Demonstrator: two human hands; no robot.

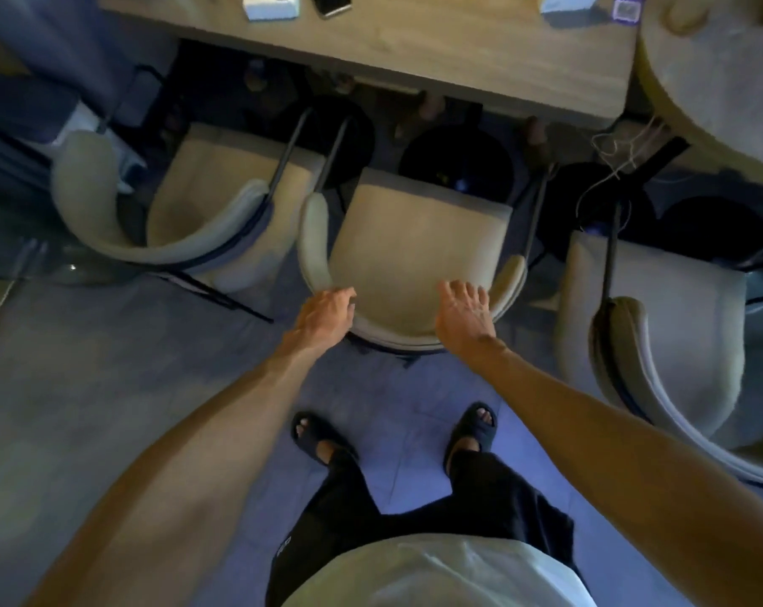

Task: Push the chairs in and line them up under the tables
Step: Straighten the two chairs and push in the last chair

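A beige chair (414, 238) with a curved backrest stands right in front of me, facing the wooden table (458, 50); its seat front is short of the table edge. My left hand (325, 315) rests on the left part of the backrest, fingers loosely bent over the rim. My right hand (465, 315) lies on the right part of the backrest with fingers fairly straight. A second beige chair (187, 212) stands to the left, turned at an angle. A third beige chair (659, 326) stands to the right, further from the table.
On the table lie a white box (270, 4), a phone (331, 2) and another white item (563, 2). Loose white cables (620, 151) hang at the table's right corner. Dark round bases (458, 164) sit under the table. My sandalled feet stand on grey floor tiles (108, 365).
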